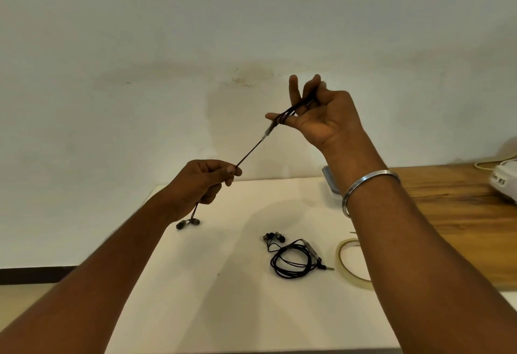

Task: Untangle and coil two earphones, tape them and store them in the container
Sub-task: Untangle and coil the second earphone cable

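Observation:
My right hand [321, 114] is raised above the table with several turns of a dark earphone cable [251, 149] wound round its thumb and fingers. The cable runs taut down-left to my left hand [201, 183], which pinches it between thumb and fingers. Its two earbuds [188, 223] dangle below my left hand, just above the table. A second black earphone [293, 260] lies coiled on the white table [223, 297], its buds at the upper left and its jack pointing right. A clear tape roll [345, 262] lies right of it, partly hidden by my right forearm.
A clear container [330, 183] stands at the table's back, mostly hidden behind my right wrist. A wooden surface [453, 213] adjoins on the right, carrying a white device [503, 183] with a cord. A plain wall rises behind the table.

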